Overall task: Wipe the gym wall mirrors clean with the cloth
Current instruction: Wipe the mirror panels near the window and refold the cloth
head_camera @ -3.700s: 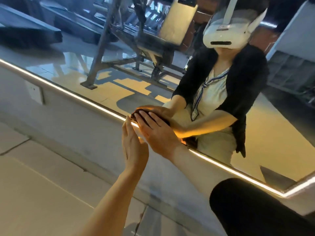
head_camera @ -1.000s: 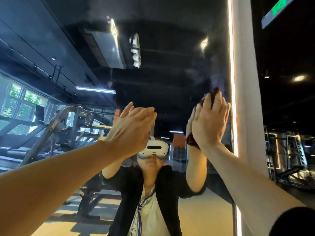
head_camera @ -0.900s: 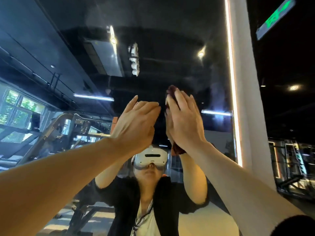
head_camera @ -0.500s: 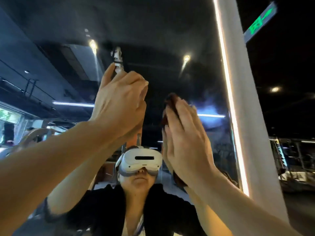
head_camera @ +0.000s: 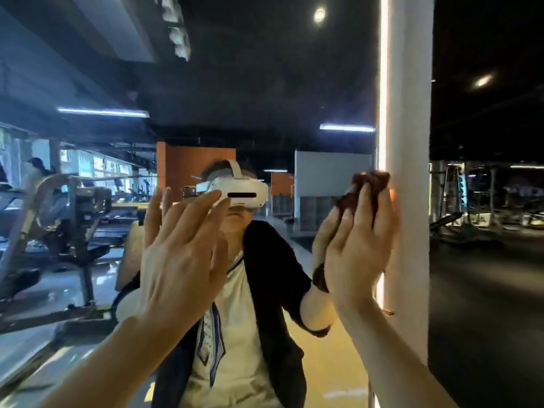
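Both hands are sitting lower than half a second ago, now level with the reflected headset rather than above it. Right hand is pressing the dark red cloth flat against the mirror, its grip spread with straight fingers, right beside the lit strip and white pillar. Left of that grip, the left hand is hovering with fingers splayed, holding nothing. Reflected gym machines are showing further left. Most of the cloth is hiding behind the right hand; whether the left palm is touching glass is unclear.
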### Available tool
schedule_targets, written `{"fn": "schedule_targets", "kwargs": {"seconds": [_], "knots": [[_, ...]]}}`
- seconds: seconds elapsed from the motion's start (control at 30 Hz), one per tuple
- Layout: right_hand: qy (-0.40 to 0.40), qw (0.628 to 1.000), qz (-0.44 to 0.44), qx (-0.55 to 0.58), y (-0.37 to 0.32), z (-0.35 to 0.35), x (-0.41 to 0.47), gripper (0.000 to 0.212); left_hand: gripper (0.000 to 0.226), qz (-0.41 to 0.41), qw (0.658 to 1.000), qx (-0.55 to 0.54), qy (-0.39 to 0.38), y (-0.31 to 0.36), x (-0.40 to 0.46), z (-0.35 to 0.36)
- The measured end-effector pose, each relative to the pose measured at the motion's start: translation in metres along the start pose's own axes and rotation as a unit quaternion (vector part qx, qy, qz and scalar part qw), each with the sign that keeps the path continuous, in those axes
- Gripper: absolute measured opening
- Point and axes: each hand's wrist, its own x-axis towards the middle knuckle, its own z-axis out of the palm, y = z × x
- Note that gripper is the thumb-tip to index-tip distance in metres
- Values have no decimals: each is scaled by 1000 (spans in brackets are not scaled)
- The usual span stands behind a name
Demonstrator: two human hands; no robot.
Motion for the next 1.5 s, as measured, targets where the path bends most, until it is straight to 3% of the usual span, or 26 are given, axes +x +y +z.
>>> {"fn": "schedule_targets", "kwargs": {"seconds": [0.07,0.17,0.2,0.23,0.3,0.33,0.4,0.47,0.53,0.6,0.63,0.77,0.87,0.93,1.03,1.07,1.1,1.17,1.23,1.3,1.4,1.5], "knots": [[-21,1000,-7,12,-41,14,-7,51,38,-16,1000,5,-25,-6,15,-5],[-145,960,-238,26,-78,29,1,47,35,-36,998,8,-55,-17,41,-12],[-160,952,-262,14,-75,30,21,48,34,-38,997,11,-65,-22,50,-15],[-152,962,-227,2,-63,31,44,50,34,-38,996,17,-75,-27,59,-19],[-63,998,-25,-5,-40,31,88,44,34,-47,994,28,-91,-36,76,-25],[-6,998,70,0,-39,29,105,40,35,-51,994,30,-95,-40,85,-28],[18,992,122,19,-68,38,120,41,44,-58,993,34,-99,-46,102,-32],[-58,996,39,50,-119,58,120,50,50,-65,993,43,-93,-52,117,-34],[-123,983,-135,30,-156,68,110,56,49,-69,993,45,-82,-54,128,-35],[-161,953,-257,27,-148,72,121,59,49,-71,993,50,-79,-53,138,-35],[-159,949,-270,20,-132,69,132,59,51,-71,992,53,-84,-52,142,-35],[-49,998,-37,-8,-52,46,181,46,54,-61,992,50,-102,-45,157,-33],[-33,999,34,16,-66,53,188,53,59,-48,992,53,-108,-39,171,-29],[-66,996,-56,28,-110,69,178,52,55,-44,993,52,-100,-37,181,-26],[-143,944,-291,60,-141,83,171,52,45,-61,997,23,-51,-40,189,-25],[-139,940,-307,57,-134,83,182,52,45,-64,997,18,-43,-43,191,-26],[-121,951,-280,50,-121,81,196,50,45,-61,997,21,-43,-46,192,-27],[-49,989,-136,31,-90,78,227,47,48,-48,997,36,-56,-52,196,-28],[28,1000,1,4,-73,76,252,44,53,-37,995,54,-72,-55,203,-28],[53,998,32,2,-91,86,263,45,55,-30,994,68,-79,-57,216,-27],[5,994,-102,25,-143,105,262,48,47,-22,996,68,-56,-60,242,-24],[-49,968,-242,40,-165,113,277,53,40,-14,997,69,-27,-63,268,-21]]}}
